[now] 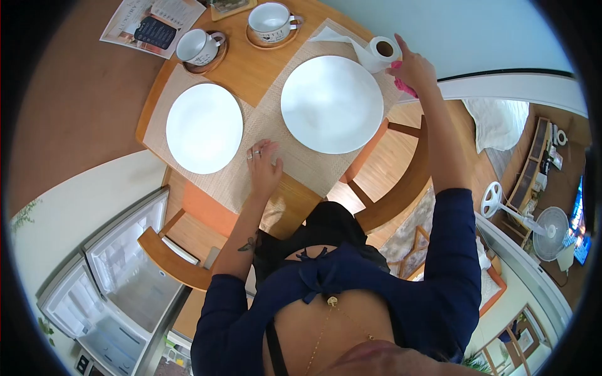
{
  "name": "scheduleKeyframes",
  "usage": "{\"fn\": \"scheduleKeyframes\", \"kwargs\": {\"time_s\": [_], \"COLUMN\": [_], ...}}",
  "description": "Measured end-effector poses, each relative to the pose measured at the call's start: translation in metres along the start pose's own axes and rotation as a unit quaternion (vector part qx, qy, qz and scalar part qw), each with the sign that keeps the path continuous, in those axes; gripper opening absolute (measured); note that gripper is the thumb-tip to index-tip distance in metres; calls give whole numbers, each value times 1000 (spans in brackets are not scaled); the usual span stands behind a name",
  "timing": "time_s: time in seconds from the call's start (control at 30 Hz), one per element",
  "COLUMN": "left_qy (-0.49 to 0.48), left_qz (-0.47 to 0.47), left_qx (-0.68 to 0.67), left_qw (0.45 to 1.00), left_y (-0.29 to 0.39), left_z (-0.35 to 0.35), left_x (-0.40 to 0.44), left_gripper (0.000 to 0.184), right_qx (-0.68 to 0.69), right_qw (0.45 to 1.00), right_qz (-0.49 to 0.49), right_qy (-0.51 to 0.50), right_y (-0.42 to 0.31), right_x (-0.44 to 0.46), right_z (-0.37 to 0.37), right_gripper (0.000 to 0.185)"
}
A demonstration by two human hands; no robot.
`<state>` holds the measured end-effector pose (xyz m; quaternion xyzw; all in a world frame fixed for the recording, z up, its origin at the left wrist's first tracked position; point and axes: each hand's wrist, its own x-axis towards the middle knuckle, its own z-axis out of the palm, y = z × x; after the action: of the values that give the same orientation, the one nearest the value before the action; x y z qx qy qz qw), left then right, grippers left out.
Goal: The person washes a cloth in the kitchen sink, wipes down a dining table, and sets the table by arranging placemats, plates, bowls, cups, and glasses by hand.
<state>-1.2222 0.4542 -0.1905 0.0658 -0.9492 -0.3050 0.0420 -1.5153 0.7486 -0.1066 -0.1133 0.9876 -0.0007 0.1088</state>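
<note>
My right hand (415, 67) is beside a white paper roll (384, 51) at the far right of the table. Its fingers are closed around a bunched pink cloth (404, 84), while one finger points out past the roll. A loose white sheet (338, 37) trails from the roll. My left hand (263, 164) rests at the placemat's edge with nothing in it, its fingers loosely bent and apart. Between my hands lies a large white plate (332, 104). A second white plate (204, 128) sits on the woven placemat (160, 113) to the left.
Two white cups (199, 47) (269, 22) stand on wooden saucers at the back of the wooden table (251, 78). A printed sheet (147, 25) lies at the left corner. Wooden chairs (172, 258) (401, 191) stand at the near side, and a fan (550, 233) is farther right.
</note>
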Motion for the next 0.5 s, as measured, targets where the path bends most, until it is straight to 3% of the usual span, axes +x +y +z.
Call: {"fn": "scheduleKeyframes", "kwargs": {"time_s": [0.13, 0.27, 0.37, 0.43, 0.5], "left_qy": [5, 12, -15, -71, -113], "left_qz": [21, 61, 83, 146, 230], "left_qx": [-17, -42, -135, -218, -216], "left_qw": [1000, 997, 987, 962, 942], "left_y": [16, 45, 86, 128, 172], "left_z": [0, 3, -4, -13, -27], "left_x": [19, 30, 30, 27, 12], "left_gripper": [36, 36, 39, 51, 67], "right_qx": [-45, -14, 79, 165, 234], "right_qw": [998, 999, 993, 981, 968], "right_qz": [-29, 27, 90, 99, 86], "right_qy": [-19, -23, -13, 3, 4], "right_y": [-7, 9, 33, 41, 31], "right_x": [24, 2, -70, -146, -240], "right_z": [-9, -28, -55, -66, -69], "right_gripper": [77, 66, 62, 60, 57]}}
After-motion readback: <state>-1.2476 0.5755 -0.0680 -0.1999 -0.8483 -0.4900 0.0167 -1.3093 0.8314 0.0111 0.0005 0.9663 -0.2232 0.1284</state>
